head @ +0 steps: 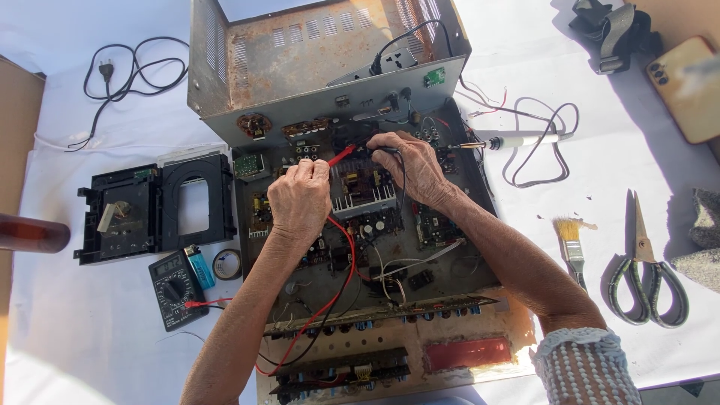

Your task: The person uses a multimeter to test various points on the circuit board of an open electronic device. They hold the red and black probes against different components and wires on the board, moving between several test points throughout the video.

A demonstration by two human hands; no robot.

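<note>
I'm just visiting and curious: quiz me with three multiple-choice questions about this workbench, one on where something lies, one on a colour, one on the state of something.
1. Where do the scissors lie?
A. right of the paintbrush
B. inside the open chassis
C. on the multimeter

2. What colour is the probe in the left hand?
A. yellow
B. red
C. white

3. How is the chassis's metal cover?
A. shut
B. lifted open
C. wrapped in cloth

Answers: 1 A, they lie on the white table beyond the brush. 2 B, a red tip and lead run from that hand; the right hand holds a black probe. 3 B, the boards are exposed.
</note>
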